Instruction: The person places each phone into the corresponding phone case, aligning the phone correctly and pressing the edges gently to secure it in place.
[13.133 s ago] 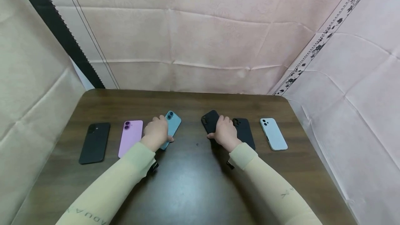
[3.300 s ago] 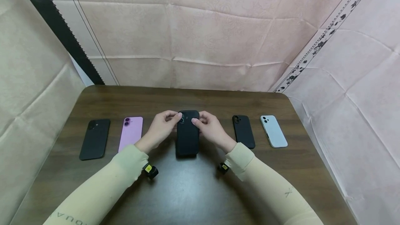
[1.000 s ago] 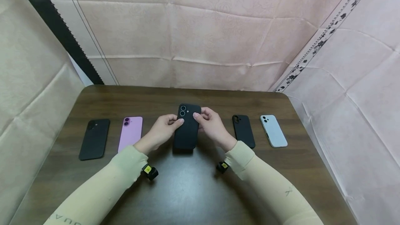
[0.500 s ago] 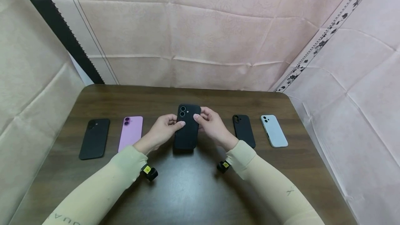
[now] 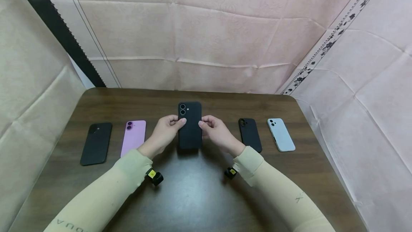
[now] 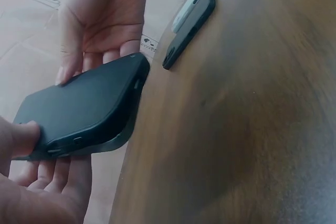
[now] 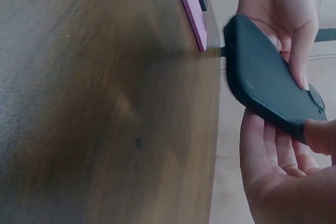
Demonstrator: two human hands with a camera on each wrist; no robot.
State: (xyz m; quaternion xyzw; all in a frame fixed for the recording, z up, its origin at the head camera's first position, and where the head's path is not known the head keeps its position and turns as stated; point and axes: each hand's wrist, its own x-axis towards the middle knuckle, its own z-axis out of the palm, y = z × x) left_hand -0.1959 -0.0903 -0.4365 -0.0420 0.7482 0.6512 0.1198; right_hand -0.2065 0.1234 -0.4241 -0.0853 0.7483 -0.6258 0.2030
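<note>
Black and matt, a phone case [image 5: 190, 128] is held in the air above the middle of the brown table [image 5: 193, 199], its back and two camera rings toward the person. At its lower corner I see a paler greenish edge [image 6: 113, 143] coming out from under it, so something lies inside, but I cannot tell how deep it sits. The left hand [image 5: 163, 131] and the right hand [image 5: 219, 132] grasp it from both sides, thumbs upon the back, fingers curled below. On the person's left rest a dark phone [image 5: 96, 144] and a lilac phone [image 5: 133, 136], whose lower end the left sleeve [image 5: 106, 189] partly covers. At the right lie another black case [image 5: 250, 134] and, near it, a pale blue piece [image 5: 281, 135].
</note>
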